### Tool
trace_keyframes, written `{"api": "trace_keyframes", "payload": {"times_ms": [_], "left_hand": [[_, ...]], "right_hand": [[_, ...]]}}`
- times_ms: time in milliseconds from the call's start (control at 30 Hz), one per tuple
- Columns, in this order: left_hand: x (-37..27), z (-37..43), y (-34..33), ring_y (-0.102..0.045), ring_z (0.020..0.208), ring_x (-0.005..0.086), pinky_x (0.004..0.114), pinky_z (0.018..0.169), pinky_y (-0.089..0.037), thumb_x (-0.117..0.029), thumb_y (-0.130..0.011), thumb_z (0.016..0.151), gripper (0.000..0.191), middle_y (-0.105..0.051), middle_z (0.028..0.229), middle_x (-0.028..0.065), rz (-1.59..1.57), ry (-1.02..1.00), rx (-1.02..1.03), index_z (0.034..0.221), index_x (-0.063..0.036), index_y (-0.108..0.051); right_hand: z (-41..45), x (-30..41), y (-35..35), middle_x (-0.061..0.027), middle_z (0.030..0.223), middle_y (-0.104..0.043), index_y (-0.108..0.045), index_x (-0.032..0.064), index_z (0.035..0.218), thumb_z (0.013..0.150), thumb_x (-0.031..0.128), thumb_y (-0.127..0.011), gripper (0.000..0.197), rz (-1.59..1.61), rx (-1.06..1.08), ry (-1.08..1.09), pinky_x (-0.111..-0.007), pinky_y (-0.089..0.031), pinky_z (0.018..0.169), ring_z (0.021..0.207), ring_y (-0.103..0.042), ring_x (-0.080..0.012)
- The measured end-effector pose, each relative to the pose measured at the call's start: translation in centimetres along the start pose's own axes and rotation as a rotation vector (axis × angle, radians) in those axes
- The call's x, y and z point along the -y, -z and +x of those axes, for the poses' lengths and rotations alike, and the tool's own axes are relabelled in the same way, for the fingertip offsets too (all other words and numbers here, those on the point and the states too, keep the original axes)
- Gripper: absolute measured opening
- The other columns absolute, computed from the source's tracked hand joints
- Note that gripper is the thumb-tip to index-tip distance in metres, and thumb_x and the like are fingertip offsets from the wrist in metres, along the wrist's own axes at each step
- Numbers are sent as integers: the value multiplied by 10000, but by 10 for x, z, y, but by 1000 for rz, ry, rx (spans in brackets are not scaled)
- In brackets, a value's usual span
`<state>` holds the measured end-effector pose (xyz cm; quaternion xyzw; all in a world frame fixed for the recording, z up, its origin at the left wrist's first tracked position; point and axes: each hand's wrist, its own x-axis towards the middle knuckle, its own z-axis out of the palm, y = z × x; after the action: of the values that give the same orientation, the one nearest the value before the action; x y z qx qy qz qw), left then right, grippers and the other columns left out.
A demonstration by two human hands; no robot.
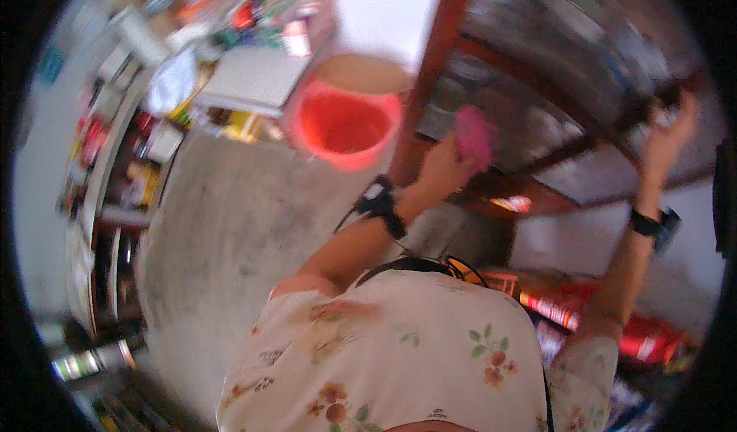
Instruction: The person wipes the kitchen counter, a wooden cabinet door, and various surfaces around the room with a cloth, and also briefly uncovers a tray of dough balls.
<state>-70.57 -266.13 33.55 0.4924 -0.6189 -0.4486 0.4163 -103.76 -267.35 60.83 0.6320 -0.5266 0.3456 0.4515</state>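
My left hand (440, 167) grips a pink cloth or sponge (474, 138), blurred, in front of a dark reddish-brown wooden frame with glass-like panes (440, 57). Higher up on the right, my right hand (665, 135) is raised at a bar of the same frame. Its thumb and a finger look spread, but blur hides whether they grip the wood. Each wrist wears a dark strapped device.
Beyond my left hand, a red plastic bucket (345, 124) stands on the concrete floor (230, 219), with a round tan lid or board (364, 75) at its back rim. A white-topped table (253, 78) bears clutter. Stocked shelves (118, 138) line the left; red packages (645, 340) lie at right.
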Motion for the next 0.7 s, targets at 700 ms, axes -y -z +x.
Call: {"api": "trace_keyframes", "payload": {"times_ms": [700], "left_hand": [[-32,54,70,-574,1142,318,372,919,-510,-92,-634,902,420,-556,1285,185,537,-379,-15,1307,-32,-539]], "right_hand": [[-413,56,-56,-31,1006,-648,-608,69,1181,844,136,-652,346,1767,-81,-1936,-289,-530,704,829,-639,-177]]}}
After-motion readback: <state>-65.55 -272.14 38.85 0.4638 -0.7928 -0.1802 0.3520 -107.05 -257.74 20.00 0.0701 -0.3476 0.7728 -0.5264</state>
